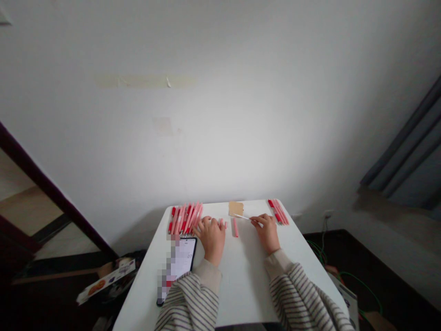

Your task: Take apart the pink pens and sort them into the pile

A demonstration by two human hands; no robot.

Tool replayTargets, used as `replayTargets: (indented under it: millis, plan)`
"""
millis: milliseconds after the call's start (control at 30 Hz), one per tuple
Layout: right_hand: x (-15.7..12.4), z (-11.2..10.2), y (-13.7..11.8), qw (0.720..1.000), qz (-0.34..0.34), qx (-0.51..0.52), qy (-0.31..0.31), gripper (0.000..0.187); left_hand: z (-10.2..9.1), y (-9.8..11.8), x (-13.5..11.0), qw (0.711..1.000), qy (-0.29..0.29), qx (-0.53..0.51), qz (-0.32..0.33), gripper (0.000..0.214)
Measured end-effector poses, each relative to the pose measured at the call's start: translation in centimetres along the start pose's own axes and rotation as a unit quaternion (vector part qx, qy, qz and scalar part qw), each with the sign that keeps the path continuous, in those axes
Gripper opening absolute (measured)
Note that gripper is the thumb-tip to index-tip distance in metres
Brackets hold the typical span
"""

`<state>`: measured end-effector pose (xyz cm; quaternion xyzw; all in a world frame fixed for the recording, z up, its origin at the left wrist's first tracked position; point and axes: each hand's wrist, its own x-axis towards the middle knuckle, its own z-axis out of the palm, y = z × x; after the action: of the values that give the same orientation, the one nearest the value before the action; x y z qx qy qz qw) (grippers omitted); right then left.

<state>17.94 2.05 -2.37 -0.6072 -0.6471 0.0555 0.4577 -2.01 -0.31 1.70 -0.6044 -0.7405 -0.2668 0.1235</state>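
My right hand (267,231) pinches one end of a thin white pen refill (242,217), which points left across the table. Just below the refill's free end lies a pink pen barrel (235,228), apart from both hands. My left hand (212,239) rests with bent, spread fingers over the table, beside some small pink pen parts (225,225). Its fingertips partly hide these parts. Left of that hand, several pink and red pens (184,218) lie in a crowded row. A tan square pad (236,208) lies behind the refill, near the wall edge.
At the far right of the white table (241,285) lies a smaller group of pink and red pens (278,212). A phone (181,262) lies by my left forearm, its screen lit. The wall (241,115) stands behind the table; green cables (361,280) run along the floor at right.
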Motion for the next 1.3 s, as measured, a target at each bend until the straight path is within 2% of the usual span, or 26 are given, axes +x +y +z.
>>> replayTargets:
  millis: [367, 500, 633, 967, 1133, 1300]
  plan:
    - [0.05, -0.12, -0.10, 1.000, 0.016, 0.008, -0.007, 0.024, 0.18, -0.08, -0.06, 1.000, 0.014, -0.025, 0.002, 0.031]
    - [0.02, -0.18, -0.10, 1.000, 0.009, 0.006, -0.002, 0.024, 0.34, 0.01, 0.00, 0.996, 0.006, -0.084, 0.029, 0.018]
    - [-0.02, -0.16, -0.09, 1.000, 0.002, 0.001, -0.001, 0.021, 0.46, 0.24, -0.10, 0.986, -0.004, -0.152, 0.066, 0.021]
    - [-0.03, 0.12, -0.03, 1.000, -0.014, -0.008, 0.000, 0.019, 0.57, 0.25, -0.28, 0.979, -0.008, -0.187, 0.078, 0.012]
    - [-0.14, -0.23, -0.17, 0.997, 0.022, -0.069, 0.022, 0.020, 0.52, 0.34, -0.27, 0.980, -0.007, -0.188, 0.069, 0.010]
    - [-0.35, -0.54, -0.51, 0.993, 0.054, -0.104, 0.011, 0.019, 0.56, 0.88, -0.39, 0.978, -0.017, -0.198, 0.066, 0.006]
